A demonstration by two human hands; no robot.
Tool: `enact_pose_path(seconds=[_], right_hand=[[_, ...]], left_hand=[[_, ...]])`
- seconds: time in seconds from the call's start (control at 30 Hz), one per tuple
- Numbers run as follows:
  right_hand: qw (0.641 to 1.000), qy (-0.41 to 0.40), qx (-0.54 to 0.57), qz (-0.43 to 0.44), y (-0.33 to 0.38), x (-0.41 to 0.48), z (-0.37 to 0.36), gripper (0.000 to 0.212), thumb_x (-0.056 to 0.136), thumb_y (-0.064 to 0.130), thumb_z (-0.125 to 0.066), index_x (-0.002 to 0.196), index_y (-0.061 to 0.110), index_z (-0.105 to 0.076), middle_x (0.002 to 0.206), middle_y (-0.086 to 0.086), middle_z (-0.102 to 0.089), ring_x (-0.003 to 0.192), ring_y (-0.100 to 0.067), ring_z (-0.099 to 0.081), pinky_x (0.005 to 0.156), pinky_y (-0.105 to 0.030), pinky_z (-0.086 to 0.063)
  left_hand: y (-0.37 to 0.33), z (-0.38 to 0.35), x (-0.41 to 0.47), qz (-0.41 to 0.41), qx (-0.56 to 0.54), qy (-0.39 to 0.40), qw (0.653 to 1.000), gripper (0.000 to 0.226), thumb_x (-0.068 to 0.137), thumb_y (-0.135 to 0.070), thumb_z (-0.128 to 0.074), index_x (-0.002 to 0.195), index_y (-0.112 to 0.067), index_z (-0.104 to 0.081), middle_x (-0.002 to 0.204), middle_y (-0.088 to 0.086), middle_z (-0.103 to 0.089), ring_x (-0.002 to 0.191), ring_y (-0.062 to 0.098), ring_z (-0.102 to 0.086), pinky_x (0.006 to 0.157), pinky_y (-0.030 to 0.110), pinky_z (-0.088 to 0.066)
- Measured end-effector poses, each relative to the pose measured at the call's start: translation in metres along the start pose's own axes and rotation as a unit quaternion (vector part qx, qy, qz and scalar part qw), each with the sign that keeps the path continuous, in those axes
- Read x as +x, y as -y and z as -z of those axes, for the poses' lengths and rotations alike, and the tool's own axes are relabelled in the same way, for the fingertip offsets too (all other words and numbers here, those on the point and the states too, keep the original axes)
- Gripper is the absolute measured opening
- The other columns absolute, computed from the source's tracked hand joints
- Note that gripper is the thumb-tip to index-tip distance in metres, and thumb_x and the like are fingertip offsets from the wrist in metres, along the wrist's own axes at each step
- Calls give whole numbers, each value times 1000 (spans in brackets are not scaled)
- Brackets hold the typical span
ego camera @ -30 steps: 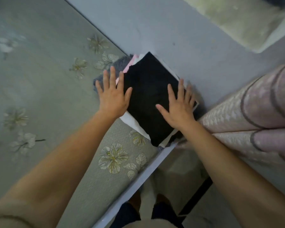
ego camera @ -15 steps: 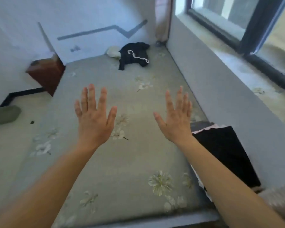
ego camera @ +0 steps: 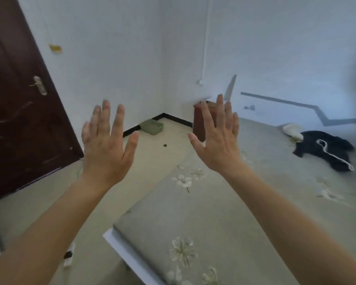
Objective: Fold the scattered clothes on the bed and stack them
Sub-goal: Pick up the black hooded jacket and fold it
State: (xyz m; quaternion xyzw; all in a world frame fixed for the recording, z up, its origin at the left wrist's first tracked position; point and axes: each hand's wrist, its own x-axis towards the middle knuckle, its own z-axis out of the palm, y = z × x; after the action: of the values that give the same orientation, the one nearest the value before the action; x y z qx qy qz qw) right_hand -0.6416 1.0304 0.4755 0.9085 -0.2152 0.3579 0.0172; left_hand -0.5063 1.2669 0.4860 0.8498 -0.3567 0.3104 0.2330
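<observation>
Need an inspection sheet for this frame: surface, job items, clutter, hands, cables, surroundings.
Surface: bed with a flowered cover, white frame edge showing at the near corner.
Job's things: black garment with a white drawstring, crumpled at the far end of the bed; pale bundle beside it, kind unclear.
Clutter: green tray and dark speck on the floor.
Hands: left hand and right hand raised, fingers spread, holding nothing.
Cables: white line running down the wall.
Surroundings: brown door, brown stand by the bed.
</observation>
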Motion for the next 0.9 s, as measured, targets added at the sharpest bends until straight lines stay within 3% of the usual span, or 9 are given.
enact_pose_path(seconds=[0.17,0.37,0.63,0.9], right_hand=[[995,4,31,91,152,82,-72,81,97,59,-43,161,26,-5,166,-14,11,153,-38,8,123,-55,2],[987,6,80,140,268,150,-159,78,99,57,-43,161,25,-8,167,-15,9,153,-38,6,123,-57,-3],[984,9,121,128,377,265,-340,79,98,54,-48,161,25,-11,167,-15,5,153,-39,2,122,-57,-6],[988,50,125,69,435,400,-450,80,98,52,-47,161,25,-6,167,-14,10,153,-37,5,123,-56,-4]], left_hand=[[160,39,19,76,70,-32,994,67,100,-51,-26,156,-14,-22,163,18,-16,150,33,-12,117,57,-18],[292,35,54,112,108,-34,987,68,100,-52,-26,157,-16,-20,164,15,-12,152,29,-7,119,54,-13],[456,-71,167,102,122,-5,987,67,101,-54,-24,158,-19,-17,165,12,-10,152,27,-5,121,53,-12],[571,-137,298,58,122,24,991,67,100,-53,-26,158,-21,-17,165,11,-10,152,27,-7,119,53,-11]])
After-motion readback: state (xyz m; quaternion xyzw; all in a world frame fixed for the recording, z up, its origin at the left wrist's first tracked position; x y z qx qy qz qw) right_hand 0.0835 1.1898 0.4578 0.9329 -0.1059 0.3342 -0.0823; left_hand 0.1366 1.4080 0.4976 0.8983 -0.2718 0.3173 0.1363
